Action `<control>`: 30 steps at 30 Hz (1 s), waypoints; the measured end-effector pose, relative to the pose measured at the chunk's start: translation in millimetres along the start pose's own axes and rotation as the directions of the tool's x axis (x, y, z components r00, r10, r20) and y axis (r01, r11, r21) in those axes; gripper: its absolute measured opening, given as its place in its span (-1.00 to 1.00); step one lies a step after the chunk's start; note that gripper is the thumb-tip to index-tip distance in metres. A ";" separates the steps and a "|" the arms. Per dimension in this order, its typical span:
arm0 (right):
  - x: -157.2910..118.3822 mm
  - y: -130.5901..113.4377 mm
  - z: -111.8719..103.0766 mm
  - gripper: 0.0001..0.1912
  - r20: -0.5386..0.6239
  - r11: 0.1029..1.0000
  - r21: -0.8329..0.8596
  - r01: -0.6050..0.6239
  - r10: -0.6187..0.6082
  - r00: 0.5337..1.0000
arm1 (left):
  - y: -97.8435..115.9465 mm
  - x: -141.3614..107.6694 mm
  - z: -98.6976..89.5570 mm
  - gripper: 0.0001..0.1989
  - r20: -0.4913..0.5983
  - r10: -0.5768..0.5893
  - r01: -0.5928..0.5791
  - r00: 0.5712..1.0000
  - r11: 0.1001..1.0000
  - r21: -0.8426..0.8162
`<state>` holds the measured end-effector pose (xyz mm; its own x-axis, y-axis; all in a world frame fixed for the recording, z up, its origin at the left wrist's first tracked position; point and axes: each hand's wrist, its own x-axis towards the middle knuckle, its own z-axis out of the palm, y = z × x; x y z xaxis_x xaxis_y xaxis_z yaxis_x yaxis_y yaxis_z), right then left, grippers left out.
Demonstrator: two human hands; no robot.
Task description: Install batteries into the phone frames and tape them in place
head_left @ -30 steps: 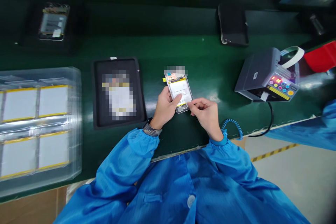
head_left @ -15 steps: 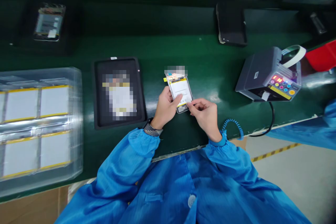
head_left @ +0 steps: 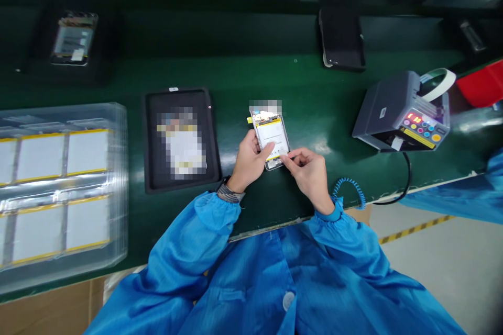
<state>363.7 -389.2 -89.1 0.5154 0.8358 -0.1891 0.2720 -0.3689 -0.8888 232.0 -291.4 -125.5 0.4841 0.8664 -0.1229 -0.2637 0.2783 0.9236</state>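
An opened phone (head_left: 270, 133) with a white, yellow-edged battery (head_left: 271, 135) in its frame lies tilted in front of me; its top end is blurred out. Wrapped around its left edge, my left hand (head_left: 249, 161) grips it, thumb resting on the battery's lower part. My right hand (head_left: 308, 171) has its fingers bent at the phone's lower right corner, index finger and thumb close to the battery's bottom edge. Whether something small sits between those fingertips is hidden. Left of the hands stands a black tray (head_left: 148, 141) with another, pixelated phone in it.
A clear plastic tray (head_left: 122, 188) of several white batteries stands at the left. At the right are a grey tape dispenser (head_left: 387, 107) with lit buttons, a blue coiled cord (head_left: 348, 183) and a red bin (head_left: 481, 84). Behind lie a black tray (head_left: 342, 39) and several phones in trays.
My view has shifted slightly, so the trays at the left appear a little further right. Both hands stay on the phone in nearly the same pose.
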 end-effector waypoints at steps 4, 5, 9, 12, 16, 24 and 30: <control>-0.7 -1.1 -1.4 -0.67 -0.003 1.000 -0.024 0.008 -0.008 1.000 | 0.9 -0.8 0.5 -0.49 0.004 -0.004 0.004 1.000 1.000 -0.004; -0.9 -1.7 -1.5 -0.66 -0.008 1.000 -0.022 0.006 -0.006 1.000 | 1.4 -1.1 0.8 -0.49 0.005 -0.003 0.003 1.000 1.000 -0.002; -2.4 -3.5 -0.9 -0.62 -0.023 1.000 0.004 0.003 -0.003 1.000 | 3.1 -2.1 2.0 -0.49 0.015 -0.005 0.005 1.000 1.000 0.012; -3.1 -2.6 -0.5 -0.63 -0.015 0.999 0.035 0.012 -0.012 1.000 | 3.0 -2.0 2.0 -0.48 0.016 -0.001 0.000 1.000 1.000 0.007; 0.8 0.6 -1.5 -0.54 -0.062 0.995 0.066 0.075 -0.071 0.996 | 4.0 -0.9 0.2 -0.45 0.010 0.001 0.000 1.000 1.000 -0.027; 15.0 -3.4 -13.3 -0.49 0.254 0.960 0.270 -0.078 0.007 0.967 | 8.4 -0.5 -2.5 -0.40 0.079 -0.042 0.047 0.996 0.997 -0.058; 20.7 -8.7 -10.5 -0.44 0.319 0.941 0.315 -0.127 0.021 0.948 | 7.6 -0.6 -3.2 -0.40 0.087 -0.038 0.041 0.995 0.999 -0.032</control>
<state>380.5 -373.0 -80.8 0.2352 0.9138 -0.3312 -0.0655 -0.3251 -0.9434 227.0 -288.4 -119.5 0.5647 0.8157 -0.1254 -0.2702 0.3264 0.9058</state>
